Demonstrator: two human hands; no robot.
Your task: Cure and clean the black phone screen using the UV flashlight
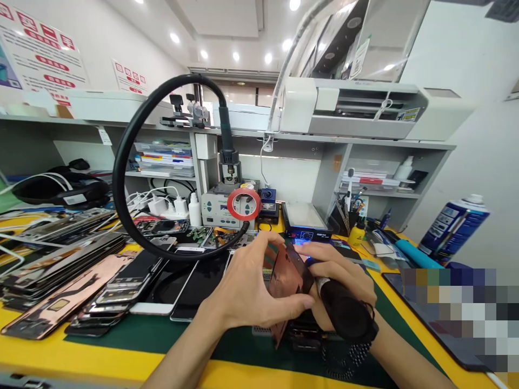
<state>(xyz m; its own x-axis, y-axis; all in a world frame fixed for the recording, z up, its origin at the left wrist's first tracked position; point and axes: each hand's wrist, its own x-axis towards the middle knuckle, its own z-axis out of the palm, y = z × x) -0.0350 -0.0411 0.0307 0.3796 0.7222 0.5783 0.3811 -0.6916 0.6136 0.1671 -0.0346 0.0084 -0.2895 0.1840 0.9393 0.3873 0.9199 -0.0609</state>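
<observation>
My left hand grips a phone screen by its edges, thumb on the near side and fingers on the far side. The screen stands tilted upright, its copper-coloured back towards me. In my right hand is a black flashlight, its wide end pointing at me and a dark braided cord hanging below. My right fingers reach to the screen's upper edge. A bluish glow shows just behind it. Under the hands, dark phone parts lie on the green mat, partly covered.
Stacked phone screens and a black-fronted phone lie to the left. A thick black hose loops up from the rework station. A heating plate sits behind my hands. At right are a blue spray can and a dark pad.
</observation>
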